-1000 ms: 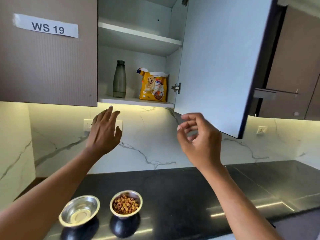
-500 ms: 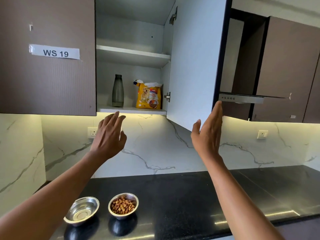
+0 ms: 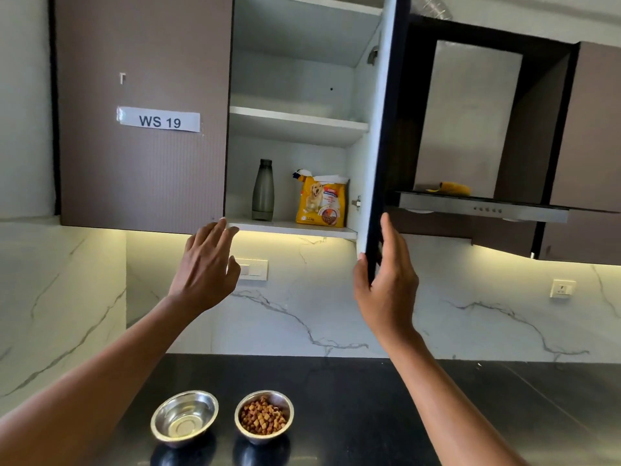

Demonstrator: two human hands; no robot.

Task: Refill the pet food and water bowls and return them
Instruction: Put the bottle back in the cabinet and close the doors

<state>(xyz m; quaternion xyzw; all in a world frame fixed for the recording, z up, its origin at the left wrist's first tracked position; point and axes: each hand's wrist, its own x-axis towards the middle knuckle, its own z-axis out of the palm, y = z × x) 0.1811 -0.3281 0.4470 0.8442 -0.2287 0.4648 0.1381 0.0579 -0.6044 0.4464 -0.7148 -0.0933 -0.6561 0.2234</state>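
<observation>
Right hand (image 3: 386, 290) gripping cabinet door (image 3: 373, 136) edge at 3 o'clock, probably to close it; left hand (image 3: 205, 267) open, empty; bowls (image 3: 265, 417) filled on desk (image 3: 369, 415).

A "WS 19" label (image 3: 159, 119) is stuck on the closed cupboard door (image 3: 141, 163) — a yellow object (image 3: 450, 188) lies atop the range hood (image 3: 484, 206).

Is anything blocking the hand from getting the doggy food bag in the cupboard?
Nothing visible does. The cupboard door is swung open, held by the right hand. The left hand is just below the shelf; the food bag stands beside the bottle, apart.
</observation>
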